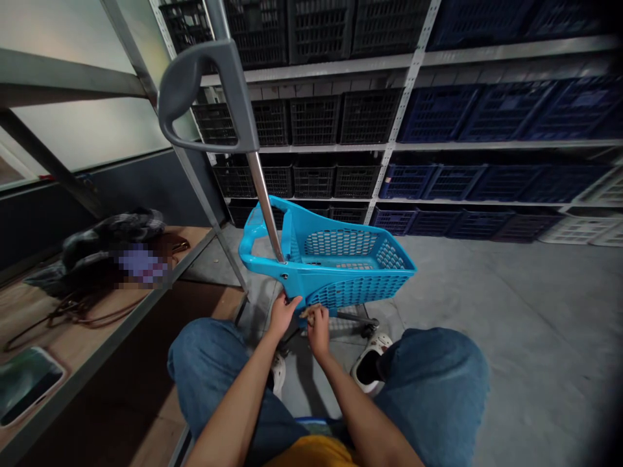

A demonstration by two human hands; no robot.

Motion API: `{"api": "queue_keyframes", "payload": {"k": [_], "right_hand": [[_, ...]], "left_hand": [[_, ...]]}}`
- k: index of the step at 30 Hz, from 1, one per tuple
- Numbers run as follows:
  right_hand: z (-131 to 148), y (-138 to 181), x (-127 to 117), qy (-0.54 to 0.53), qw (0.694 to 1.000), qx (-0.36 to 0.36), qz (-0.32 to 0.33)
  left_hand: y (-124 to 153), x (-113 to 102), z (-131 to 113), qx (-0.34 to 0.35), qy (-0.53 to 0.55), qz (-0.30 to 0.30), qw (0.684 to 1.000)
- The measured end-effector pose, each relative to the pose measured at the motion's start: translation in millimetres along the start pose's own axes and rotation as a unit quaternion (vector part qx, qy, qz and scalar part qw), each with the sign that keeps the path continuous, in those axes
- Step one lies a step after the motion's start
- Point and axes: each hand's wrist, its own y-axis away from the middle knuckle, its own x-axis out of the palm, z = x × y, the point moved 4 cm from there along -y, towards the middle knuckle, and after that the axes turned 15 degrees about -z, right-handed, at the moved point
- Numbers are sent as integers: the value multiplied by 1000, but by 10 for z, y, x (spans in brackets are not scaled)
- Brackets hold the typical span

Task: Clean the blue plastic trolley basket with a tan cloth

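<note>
A blue plastic shopping trolley basket (pixel 355 288) stands before me between my knees, with a metal pole and a grey loop handle (pixel 247 97) rising at its left. My left hand (pixel 282 314) is closed on the lower near corner of the trolley, its thumb lying against the blue plastic. Just to its right, my right hand (pixel 319 329) pinches a small crumpled brown rag (pixel 309 314) against the trolley's lower side. The rag's exact shape is partly hidden by my fingers. Through the mesh, the inside of the basket shows no load.
Shelves with black crates (pixel 314 120) and blue crates (pixel 438 110) fill the wall ahead. At my left, a wooden bench (pixel 195 237) with a metal frame holds dark cloth (pixel 111 237), a strap and a phone (pixel 32 383). A caster wheel (pixel 370 327) sits near my right shoe.
</note>
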Motion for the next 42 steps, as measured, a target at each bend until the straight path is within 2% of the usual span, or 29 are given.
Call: {"api": "queue_keyframes", "payload": {"k": [3,5,8,12,14,16,19,21,23,25,27,32,34,37,39,42], "right_hand": [[-241,384,30,-1,999,3,53],[-328,407,-19,-8,998,21,53],[-249,1,-157,-27,998,52,8],[4,-725,-352,-22,992,60,-112],[40,-805,-382,-15,985,60,-160],[-10,-620,-316,-14,987,60,-145],[-167,-62,-121,-35,998,46,-35],[-281,229,-51,-42,998,53,-9],[-355,288,-36,-47,996,75,-16],[-369,111,-79,-42,992,107,-54],[-316,-200,-174,-26,984,132,-118],[9,-861,-481,-15,959,147,-243],[142,-994,-563,-23,959,133,-247],[251,-1071,-579,-54,975,96,-192],[222,-1040,-558,-61,981,85,-161],[45,-942,-559,-26,980,100,-172]], "left_hand": [[-9,14,16,-13,32,13,999],[-14,15,21,-17,36,18,999],[-16,6,10,-17,29,16,999],[-18,-16,-10,-10,-25,-3,1000],[-21,-25,-21,-3,-59,-9,998],[-22,-27,-37,8,-72,-4,997],[-21,-26,-56,16,-64,12,998],[-21,-32,-56,17,-63,15,998],[-23,-39,-47,17,-67,16,997],[-26,-43,-37,17,-70,13,997],[-28,-44,-30,21,-76,8,997],[-30,-38,0,29,-90,-17,995],[-31,-33,21,25,-86,-18,996],[-31,-31,41,19,-84,-19,996],[-28,-34,43,14,-81,-21,996],[-17,-32,46,8,-81,-14,997]]}}
